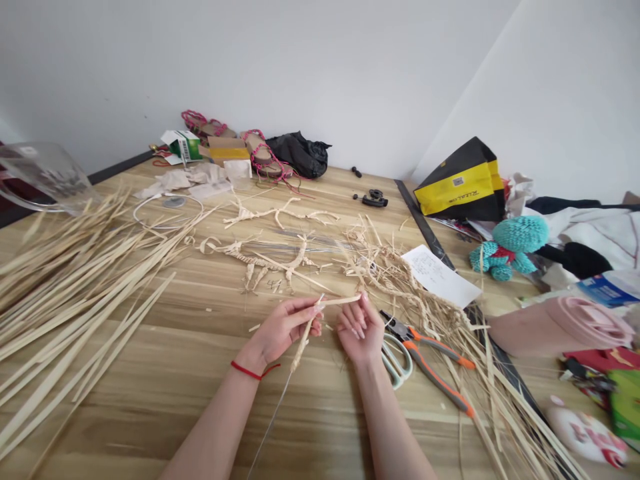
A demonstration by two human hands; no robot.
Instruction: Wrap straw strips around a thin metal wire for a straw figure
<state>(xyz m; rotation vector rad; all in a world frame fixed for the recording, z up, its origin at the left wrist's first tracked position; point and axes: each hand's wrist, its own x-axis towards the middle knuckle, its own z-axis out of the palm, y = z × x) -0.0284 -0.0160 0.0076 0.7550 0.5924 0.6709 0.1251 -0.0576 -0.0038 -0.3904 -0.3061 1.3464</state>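
A pale straw strip [340, 301] stretches taut above the bench [150, 407], its near end bound around a thin wire [278, 407]. The left hand [283, 328] pinches the binding between thumb and fingers; the right hand [357, 327] grips the strip's far end, keeping tension. Orange-handled pliers [430, 363] and scissors [395, 360] lie just beside.

My wood-grain table [150, 400] carries a spread of long straw strips [65, 313], two woven straw figures [260, 260], orange-handled pliers [437, 367], scissors [397, 360], and what looks like a handwritten note [440, 275].
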